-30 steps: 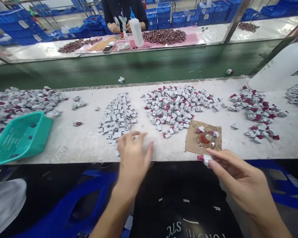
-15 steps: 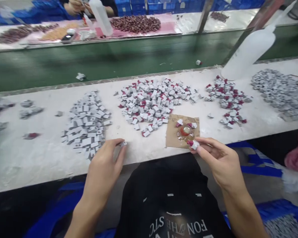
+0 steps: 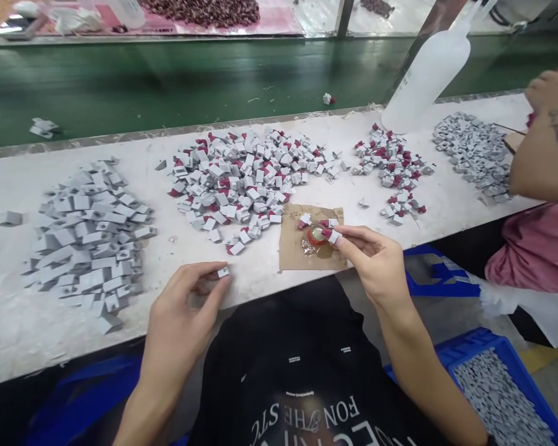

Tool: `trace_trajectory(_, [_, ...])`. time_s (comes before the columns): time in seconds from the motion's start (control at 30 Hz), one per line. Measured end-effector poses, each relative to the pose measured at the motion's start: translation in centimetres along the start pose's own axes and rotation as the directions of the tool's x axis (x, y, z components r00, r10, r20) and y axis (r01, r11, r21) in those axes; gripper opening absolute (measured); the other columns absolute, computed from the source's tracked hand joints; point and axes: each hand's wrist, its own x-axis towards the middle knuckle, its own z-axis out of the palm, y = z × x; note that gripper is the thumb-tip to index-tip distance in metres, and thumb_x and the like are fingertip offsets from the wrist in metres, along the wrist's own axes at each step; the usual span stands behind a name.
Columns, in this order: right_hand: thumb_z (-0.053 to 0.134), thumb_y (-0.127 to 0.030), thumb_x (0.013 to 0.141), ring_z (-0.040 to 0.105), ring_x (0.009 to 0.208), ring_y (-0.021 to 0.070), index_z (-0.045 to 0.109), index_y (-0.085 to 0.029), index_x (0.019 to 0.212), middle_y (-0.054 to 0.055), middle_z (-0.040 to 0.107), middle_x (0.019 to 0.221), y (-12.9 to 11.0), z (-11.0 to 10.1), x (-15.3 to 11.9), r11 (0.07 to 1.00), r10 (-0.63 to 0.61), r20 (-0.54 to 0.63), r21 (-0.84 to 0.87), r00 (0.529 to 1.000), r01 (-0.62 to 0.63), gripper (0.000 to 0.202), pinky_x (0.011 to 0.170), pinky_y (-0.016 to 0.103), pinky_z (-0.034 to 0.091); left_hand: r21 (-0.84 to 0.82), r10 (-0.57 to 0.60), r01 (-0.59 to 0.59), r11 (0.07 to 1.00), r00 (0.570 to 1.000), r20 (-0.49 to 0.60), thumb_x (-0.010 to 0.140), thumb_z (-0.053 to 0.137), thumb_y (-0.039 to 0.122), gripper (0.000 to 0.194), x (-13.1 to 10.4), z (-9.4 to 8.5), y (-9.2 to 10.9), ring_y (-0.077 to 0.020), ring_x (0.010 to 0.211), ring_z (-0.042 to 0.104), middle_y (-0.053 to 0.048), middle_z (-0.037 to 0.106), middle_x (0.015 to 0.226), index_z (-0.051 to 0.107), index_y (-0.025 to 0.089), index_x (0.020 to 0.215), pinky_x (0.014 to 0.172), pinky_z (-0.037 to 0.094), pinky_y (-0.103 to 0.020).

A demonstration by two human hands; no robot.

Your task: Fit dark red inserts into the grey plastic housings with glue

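Between the thumb and fingertips of my left hand [image 3: 186, 303] is a small grey plastic block [image 3: 224, 271], just above the table's front edge. My right hand [image 3: 376, 260] pinches a grey-and-magenta plastic piece [image 3: 331, 235], its magenta end pointing left. That piece is over a brown cardboard square [image 3: 291, 251], beside a small round red-rimmed cap [image 3: 316, 234] in a wet, shiny patch. Two more grey-and-magenta pieces [image 3: 305, 220] lie on the cardboard near the cap. A heap of grey blocks [image 3: 93, 229] is left of my left hand.
Behind the cardboard spreads a large pile of grey-and-magenta pieces [image 3: 242, 179], with a smaller pile [image 3: 393, 155] to its right. A white squeeze bottle [image 3: 428, 77] stands at the back. At right are grey parts [image 3: 474, 152] and another person's arm [image 3: 546, 136]. A blue crate [image 3: 516, 378] sits below.
The view has shifted, and another person's arm now shows at right. My right hand has brought its piece closer to the round cap. My left hand still holds the grey block.
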Motion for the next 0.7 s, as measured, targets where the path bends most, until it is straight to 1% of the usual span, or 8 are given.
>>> trace_trajectory(0.1, [0.093,-0.044,0.101,0.087,0.105,0.0267,0.094,-0.024,0.115,0.009,0.088,0.115,-0.3,0.1,0.1,0.991,-0.096,0.008,-0.092,0.995,0.096,0.024,0.094,0.041,0.075,-0.111,0.031,-0.034,0.993,0.999,-0.03,0.11,0.08,0.047,0.02,-0.2,0.5,0.8,-0.0286,0.109,0.075,-0.005,0.078,0.12,0.083,0.032,0.122,0.105,0.061,-0.044])
trace_trajectory(0.17, [0.089,-0.039,0.103,0.086,0.109,0.0269,0.094,-0.025,0.115,0.01,0.087,0.117,-0.6,0.2,0.1,0.976,-0.15,0.023,-0.157,0.988,0.152,0.018,0.094,0.041,0.075,-0.256,0.004,-0.008,0.967,1.0,-0.017,0.108,0.084,0.045,0.02,-0.1,0.9,1.5,-0.028,0.111,0.079,-0.005,0.079,0.121,0.082,0.03,0.122,0.102,0.065,-0.042])
trace_trajectory(0.23, [0.086,-0.033,0.105,0.085,0.111,0.0274,0.094,-0.026,0.115,0.01,0.087,0.118,-0.9,0.2,0.2,0.963,-0.171,0.045,-0.203,0.984,0.176,0.015,0.093,0.041,0.075,-0.368,-0.039,0.044,0.929,0.999,0.022,0.105,0.089,0.045,0.023,0.3,1.2,2.3,-0.0252,0.102,0.082,-0.005,0.08,0.117,0.083,0.028,0.12,0.091,0.069,-0.037])
trace_trajectory(0.3, [0.084,-0.029,0.105,0.085,0.112,0.0275,0.094,-0.026,0.115,0.01,0.087,0.118,-1.2,0.1,0.2,0.954,-0.185,0.06,-0.227,0.981,0.194,0.014,0.092,0.041,0.074,-0.426,-0.072,0.086,0.901,0.996,0.048,0.1,0.095,0.045,0.028,0.9,1.5,3.1,-0.0221,0.094,0.081,-0.005,0.081,0.112,0.085,0.027,0.118,0.083,0.07,-0.032])
trace_trajectory(0.4, [0.082,-0.025,0.105,0.085,0.11,0.0265,0.094,-0.025,0.114,0.009,0.087,0.117,-1.6,0.0,0.4,0.945,-0.199,0.081,-0.247,0.977,0.213,0.015,0.09,0.04,0.072,-0.489,-0.106,0.142,0.86,0.989,0.101,0.093,0.102,0.044,0.034,1.9,2.0,4.3,-0.0206,0.092,0.081,-0.004,0.082,0.105,0.087,0.025,0.118,0.083,0.072,-0.029])
trace_trajectory(0.53, [0.083,-0.025,0.104,0.084,0.105,0.0256,0.094,-0.026,0.112,0.008,0.087,0.114,-1.7,-0.1,0.8,0.949,-0.178,0.102,-0.246,0.979,0.198,0.014,0.088,0.04,0.072,-0.53,-0.04,0.147,0.835,0.977,0.209,0.091,0.103,0.047,0.035,3.6,3.1,6.1,-0.0216,0.087,0.083,-0.006,0.085,0.102,0.088,0.022,0.11,0.08,0.073,-0.03])
trace_trajectory(0.63, [0.087,-0.028,0.103,0.084,0.102,0.0247,0.095,-0.027,0.112,0.007,0.088,0.114,-2.1,-0.4,1.2,0.973,-0.15,0.081,-0.166,0.985,0.161,0.012,0.09,0.041,0.074,-0.571,0.025,0.145,0.808,0.96,0.279,0.092,0.102,0.045,0.032,4.9,4.1,7.5,-0.0197,0.075,0.08,-0.005,0.083,0.088,0.087,0.021,0.109,0.07,0.071,-0.029])
trace_trajectory(0.7, [0.088,-0.031,0.103,0.085,0.105,0.0257,0.096,-0.029,0.114,0.007,0.088,0.115,-2.5,-0.4,1.4,0.986,-0.118,0.071,-0.111,0.99,0.125,0.014,0.09,0.041,0.075,-0.618,0.064,0.152,0.772,0.948,0.313,0.092,0.102,0.041,0.03,5.8,4.8,8.3,-0.0182,0.07,0.078,-0.003,0.082,0.082,0.087,0.021,0.108,0.066,0.069,-0.027])
